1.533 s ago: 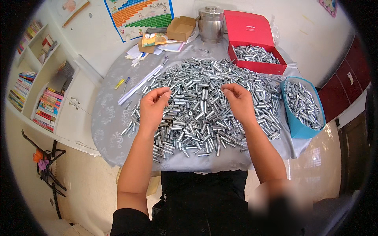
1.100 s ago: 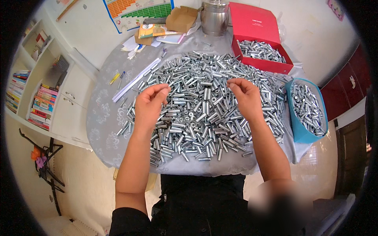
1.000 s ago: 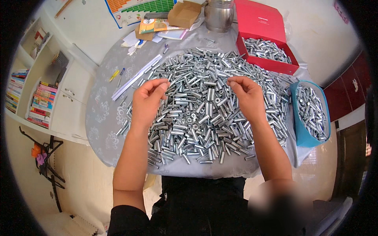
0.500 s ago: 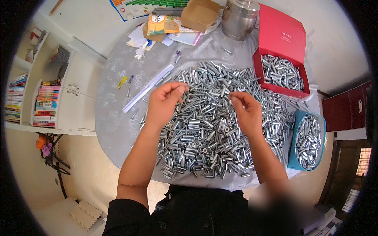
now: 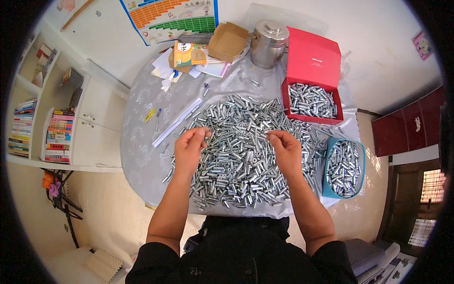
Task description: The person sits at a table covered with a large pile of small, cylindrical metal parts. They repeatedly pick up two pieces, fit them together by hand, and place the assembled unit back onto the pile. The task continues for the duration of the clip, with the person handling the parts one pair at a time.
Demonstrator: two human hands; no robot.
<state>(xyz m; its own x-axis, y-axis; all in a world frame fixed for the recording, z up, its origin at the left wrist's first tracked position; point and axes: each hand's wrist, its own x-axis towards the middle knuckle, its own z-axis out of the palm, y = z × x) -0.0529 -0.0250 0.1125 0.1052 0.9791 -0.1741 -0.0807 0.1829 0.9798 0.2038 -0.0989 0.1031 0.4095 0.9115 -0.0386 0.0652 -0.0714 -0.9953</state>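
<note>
A wide heap of short silver metal sleeves and bolts (image 5: 241,163), with some ring-shaped ends showing, covers the middle of the table. Over its left part is my left hand (image 5: 190,151), thumb and forefinger pinched together. My right hand (image 5: 287,152) is above the right part of the heap, its thumb and fingertips also pressed together. Whatever sits in either pinch is too small to make out against the metal behind. The two hands are apart, roughly level with each other.
An open red box (image 5: 312,118) and a teal bin (image 5: 326,187), both filled with metal pieces, stand at the right. Behind are a steel pot (image 5: 269,45), a brown carton (image 5: 228,42) and books. A white strip (image 5: 177,123) and a yellow item (image 5: 150,115) lie left.
My view has shifted, so the heap and boxes appear at different places in the picture. Both hands stay pinched over the heap, their fingertips slightly farther apart.
</note>
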